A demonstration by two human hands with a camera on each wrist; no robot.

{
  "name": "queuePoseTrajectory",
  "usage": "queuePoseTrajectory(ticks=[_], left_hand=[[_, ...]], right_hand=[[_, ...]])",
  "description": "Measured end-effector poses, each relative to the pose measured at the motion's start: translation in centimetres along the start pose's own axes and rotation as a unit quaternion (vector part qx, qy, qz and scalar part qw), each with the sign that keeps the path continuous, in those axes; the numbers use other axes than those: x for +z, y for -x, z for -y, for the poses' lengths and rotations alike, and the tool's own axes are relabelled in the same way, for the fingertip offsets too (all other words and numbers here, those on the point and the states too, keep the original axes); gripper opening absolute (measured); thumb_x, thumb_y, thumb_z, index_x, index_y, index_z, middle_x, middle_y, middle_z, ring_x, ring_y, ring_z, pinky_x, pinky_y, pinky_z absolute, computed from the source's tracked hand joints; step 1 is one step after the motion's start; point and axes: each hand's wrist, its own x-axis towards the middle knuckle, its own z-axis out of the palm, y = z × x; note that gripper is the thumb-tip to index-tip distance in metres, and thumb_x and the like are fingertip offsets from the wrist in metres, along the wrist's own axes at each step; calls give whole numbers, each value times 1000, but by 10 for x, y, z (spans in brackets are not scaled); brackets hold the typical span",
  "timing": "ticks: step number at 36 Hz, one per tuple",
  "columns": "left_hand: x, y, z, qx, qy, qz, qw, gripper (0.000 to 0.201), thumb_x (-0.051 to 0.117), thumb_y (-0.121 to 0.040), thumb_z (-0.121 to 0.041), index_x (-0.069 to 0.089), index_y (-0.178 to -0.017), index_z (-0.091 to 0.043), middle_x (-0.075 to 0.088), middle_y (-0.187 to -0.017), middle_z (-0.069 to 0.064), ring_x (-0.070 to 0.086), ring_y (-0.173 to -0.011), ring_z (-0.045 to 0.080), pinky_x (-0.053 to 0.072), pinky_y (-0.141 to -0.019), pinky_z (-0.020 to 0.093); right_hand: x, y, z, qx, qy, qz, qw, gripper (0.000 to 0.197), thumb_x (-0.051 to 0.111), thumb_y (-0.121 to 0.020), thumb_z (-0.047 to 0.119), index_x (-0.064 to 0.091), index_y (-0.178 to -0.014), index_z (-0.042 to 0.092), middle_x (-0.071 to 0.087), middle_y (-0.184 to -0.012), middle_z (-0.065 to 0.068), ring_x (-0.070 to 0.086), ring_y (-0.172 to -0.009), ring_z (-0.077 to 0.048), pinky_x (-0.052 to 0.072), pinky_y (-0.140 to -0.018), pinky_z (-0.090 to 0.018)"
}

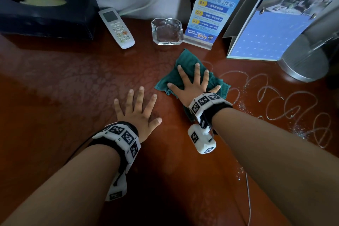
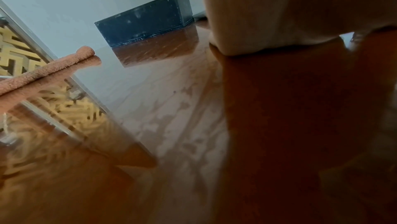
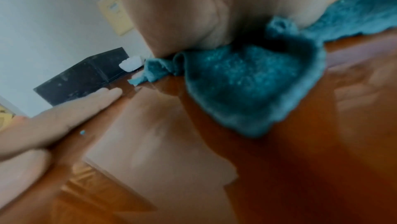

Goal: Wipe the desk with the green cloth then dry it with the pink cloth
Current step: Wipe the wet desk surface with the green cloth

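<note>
Right now the right hand lies flat on the green cloth, fingers straight and spread wide, palm pressing the rumpled cloth onto the reddish-brown tabletop. From the right wrist view the heel of that hand sits on the cloth, whose loose corner folds out toward the camera. Beside the green cloth, on the side away from the looping lines, the left hand rests palm down on the bare tabletop, fingers likewise straight and fanned, holding nothing; it is apart from the cloth, though its thumb points toward it.

Taking the green cloth as the landmark: just beyond it stand a clear glass ashtray and a blue printed card in a clear stand, the cloth's far corner reaching near the foot of the stand. Farther off past the ashtray lies a white remote control, and beyond that a black tissue box against the wall. On the cloth's other side a standing blue folder and a round metal base occupy the far corner. Looping wet lines and scattered droplets mark the tabletop from the cloth's edge outward on that same side.

The pink cloth shows only in the left wrist view, lying well apart from the left hand beyond the tissue box side, apparently at the tabletop's edge, though the blur there makes that hard to confirm.
</note>
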Motion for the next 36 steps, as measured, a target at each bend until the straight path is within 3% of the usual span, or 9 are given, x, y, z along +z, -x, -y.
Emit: queuePoseTrajectory(ticks=[10, 14, 18, 21, 25, 31, 34, 36], left_hand=[[5, -4, 2, 3, -1, -18, 1000, 71, 14, -90, -67, -30, -139, -41, -41, -147, -2, -33, -138, 27, -13, -108, 61], [5, -4, 2, 4, -2, -24, 1000, 71, 15, -90, -67, -32, -135, -41, -40, -148, -2, -32, -138, 27, -13, -108, 60], [6, -4, 2, 4, -6, -27, 1000, 70, 15, -90, -67, -35, -131, -41, -39, -148, -2, -31, -138, 28, -12, -108, 61], [5, -4, 2, 6, 1, -23, 1000, 69, 15, -90, -67, -36, -127, -41, -40, -148, -2, -32, -138, 27, -13, -108, 60], [5, -4, 3, 6, 2, -19, 1000, 71, 16, -90, -67, -32, -136, -42, -41, -147, -3, -32, -138, 27, -14, -108, 60], [6, -5, 3, 6, 2, -25, 1000, 72, 18, -90, -67, -34, -132, -41, -39, -148, -3, -31, -139, 27, -14, -107, 60], [6, -5, 3, 6, 4, -25, 1000, 73, 19, -89, -68, -28, -140, -42, -39, -149, -4, -31, -139, 27, -14, -107, 60], [6, -5, 3, 3, 1, -27, 1000, 74, 19, -89, -69, -27, -140, -42, -38, -149, -4, -31, -139, 27, -14, -108, 60]], right_hand=[[-13, -24, 11, 110, -82, -3, 991, 80, 22, -78, 85, -10, -144, 53, -32, -154, 6, -28, -141, -30, -10, -103, -73], [-22, -27, 8, 105, -112, 9, 988, 74, 21, -84, 79, -6, -147, 49, -24, -158, 4, -22, -144, -32, -2, -110, -66], [-35, -21, -21, -2, 17, -7, 1000, 67, 21, -93, 68, 3, -151, 41, -11, -161, 0, -6, -147, -27, 1, -116, -58], [-38, -15, -45, -144, 108, -31, 983, 65, 31, -95, 60, 1, -150, 43, -17, -159, 5, -14, -147, -19, 0, -117, -55], [-39, -26, -63, -268, 189, 7, 945, 70, 35, -93, 61, -9, -146, 49, -26, -156, 8, -24, -144, -17, -7, -117, -52], [-45, -56, -59, -319, 255, 18, 913, 68, 20, -85, 74, -19, -138, 54, -26, -156, 9, -24, -144, -20, -9, -116, -53], [-44, -64, -61, -321, 235, 30, 917, 69, 7, -75, 81, -19, -135, 59, -26, -156, 12, -23, -144, -21, -9, -116, -52], [-42, -65, -61, -311, 221, 26, 924, 72, 8, -73, 84, -16, -136, 60, -25, -156, 13, -22, -144, -21, -10, -116, -52]])
